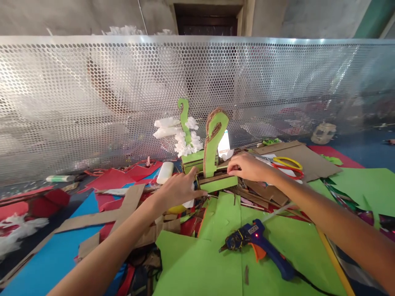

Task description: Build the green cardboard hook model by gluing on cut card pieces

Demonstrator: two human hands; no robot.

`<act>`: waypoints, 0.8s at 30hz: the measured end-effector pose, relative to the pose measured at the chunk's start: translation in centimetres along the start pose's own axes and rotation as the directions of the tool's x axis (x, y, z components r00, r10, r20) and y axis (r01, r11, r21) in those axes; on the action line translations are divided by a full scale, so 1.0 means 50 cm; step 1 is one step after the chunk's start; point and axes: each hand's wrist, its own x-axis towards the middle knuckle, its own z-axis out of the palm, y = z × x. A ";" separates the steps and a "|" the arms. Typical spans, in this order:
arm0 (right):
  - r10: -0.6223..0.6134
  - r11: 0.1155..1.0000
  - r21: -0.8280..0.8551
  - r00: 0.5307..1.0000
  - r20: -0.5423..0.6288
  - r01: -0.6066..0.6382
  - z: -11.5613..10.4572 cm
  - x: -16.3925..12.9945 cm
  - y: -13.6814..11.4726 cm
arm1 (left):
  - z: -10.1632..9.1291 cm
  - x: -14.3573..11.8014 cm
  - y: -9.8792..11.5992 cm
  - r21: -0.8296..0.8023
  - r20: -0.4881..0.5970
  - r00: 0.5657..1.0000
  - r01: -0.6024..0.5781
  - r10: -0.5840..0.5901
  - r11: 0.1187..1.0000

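Green cardboard model (216,164) — flanked by both hands, glue gun (259,246) nearby.

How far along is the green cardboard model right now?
Done: one green upright stands at the back with white tufts on it. In hand: left hand and right hand press the green base strip under the nearer upright. Left: brown cardboard edges remain uncovered; the glue gun lies on green paper.

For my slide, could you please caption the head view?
Both hands, left hand and right hand, steady a green cardboard model above a blue glue gun.
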 end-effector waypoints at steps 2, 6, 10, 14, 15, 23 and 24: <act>0.008 1.000 -0.020 1.000 -0.005 -0.008 -0.002 -0.001 -0.001 | 0.000 0.000 0.000 0.008 -0.001 1.000 0.005 -0.005 1.000; 0.019 0.999 -0.035 1.000 0.000 -0.019 -0.005 -0.004 -0.006 | -0.003 -0.001 0.002 0.010 0.009 1.000 0.019 -0.019 1.000; -0.007 0.999 -0.033 1.000 -0.004 0.007 -0.005 -0.006 -0.013 | -0.005 -0.002 0.004 0.007 0.009 1.000 0.007 -0.007 1.000; -0.031 0.998 -0.046 1.000 -0.003 0.031 0.000 -0.005 -0.012 | -0.006 -0.004 0.006 0.011 -0.001 1.000 0.010 -0.010 1.000; -0.026 0.998 -0.051 1.000 0.003 0.027 0.001 -0.004 -0.011 | -0.006 -0.004 0.007 0.013 -0.004 1.000 0.011 -0.011 1.000; -0.012 0.995 -0.098 1.000 -0.009 0.011 -0.021 -0.010 -0.032 | -0.005 -0.003 0.005 0.011 -0.004 1.000 0.004 -0.004 1.000; -0.032 0.996 -0.088 0.999 -0.016 0.031 -0.025 -0.013 -0.043 | -0.004 -0.003 0.004 0.010 -0.006 1.000 0.001 -0.001 1.000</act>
